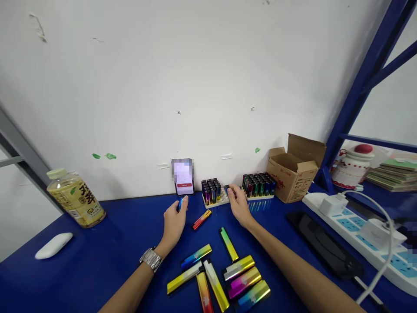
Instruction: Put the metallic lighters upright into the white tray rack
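Observation:
My left hand (174, 221), with a metal watch on its wrist, is closed around a blue lighter (180, 203) just in front of a propped phone (183, 177). My right hand (238, 203) pinches a dark lighter (227, 189) at the edge of a white tray (222, 199) half filled with upright lighters (211, 190). A second tray full of lighters (258, 184) stands to the right of it. Several shiny rainbow lighters (224, 276) lie loose on the blue table (107, 256) near me, and one red-yellow lighter (202, 219) lies between my hands.
A yellow drink bottle (75, 197) and a white pebble-shaped case (54, 245) sit at the left. At the right are an open cardboard box (295, 173), a black phone (325, 250), a white power strip (358, 234) with chargers, and a blue shelf frame (358, 87).

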The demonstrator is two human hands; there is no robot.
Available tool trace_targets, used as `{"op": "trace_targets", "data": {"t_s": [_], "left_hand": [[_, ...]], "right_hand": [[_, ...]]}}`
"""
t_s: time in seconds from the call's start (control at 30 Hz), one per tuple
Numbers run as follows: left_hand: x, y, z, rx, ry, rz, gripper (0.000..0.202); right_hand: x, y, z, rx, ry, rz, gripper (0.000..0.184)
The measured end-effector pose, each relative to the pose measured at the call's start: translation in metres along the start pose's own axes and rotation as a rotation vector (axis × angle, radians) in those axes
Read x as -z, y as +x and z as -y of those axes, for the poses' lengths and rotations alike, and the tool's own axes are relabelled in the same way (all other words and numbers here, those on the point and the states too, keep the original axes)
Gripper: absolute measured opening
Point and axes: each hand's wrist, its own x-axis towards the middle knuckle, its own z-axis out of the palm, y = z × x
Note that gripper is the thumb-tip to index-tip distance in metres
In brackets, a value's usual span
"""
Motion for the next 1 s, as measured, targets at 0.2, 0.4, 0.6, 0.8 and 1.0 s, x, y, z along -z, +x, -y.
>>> {"op": "trace_targets", "data": {"t_s": [0.2, 0.4, 0.6, 0.8, 1.0], "left_hand": [[-0.016, 0.015, -0.004, -0.059, -0.065, 0.085, 0.051], [-0.015, 0.006, -0.005, -0.063, -0.143, 0.13, 0.038], [-0.014, -0.001, -0.002, -0.204, -0.114, 0.126, 0.016], [-0.015, -0.004, -0.002, -0.352, -0.082, 0.117, 0.037], [-0.017, -0.007, 0.002, -0.604, 0.008, 0.131, 0.039]], "right_hand": [[0.0, 0.001, 0.003, -0.04, 0.062, 0.13, 0.031], [0.001, 0.0, 0.004, 0.008, -0.082, 0.123, 0.026], [0.0, 0.001, 0.002, 0.113, -0.348, 0.108, 0.028], [-0.001, -0.003, 0.004, 0.154, -0.507, 0.125, 0.031], [-0.007, -0.018, 0.034, 0.359, -0.323, 0.218, 0.024]]}}
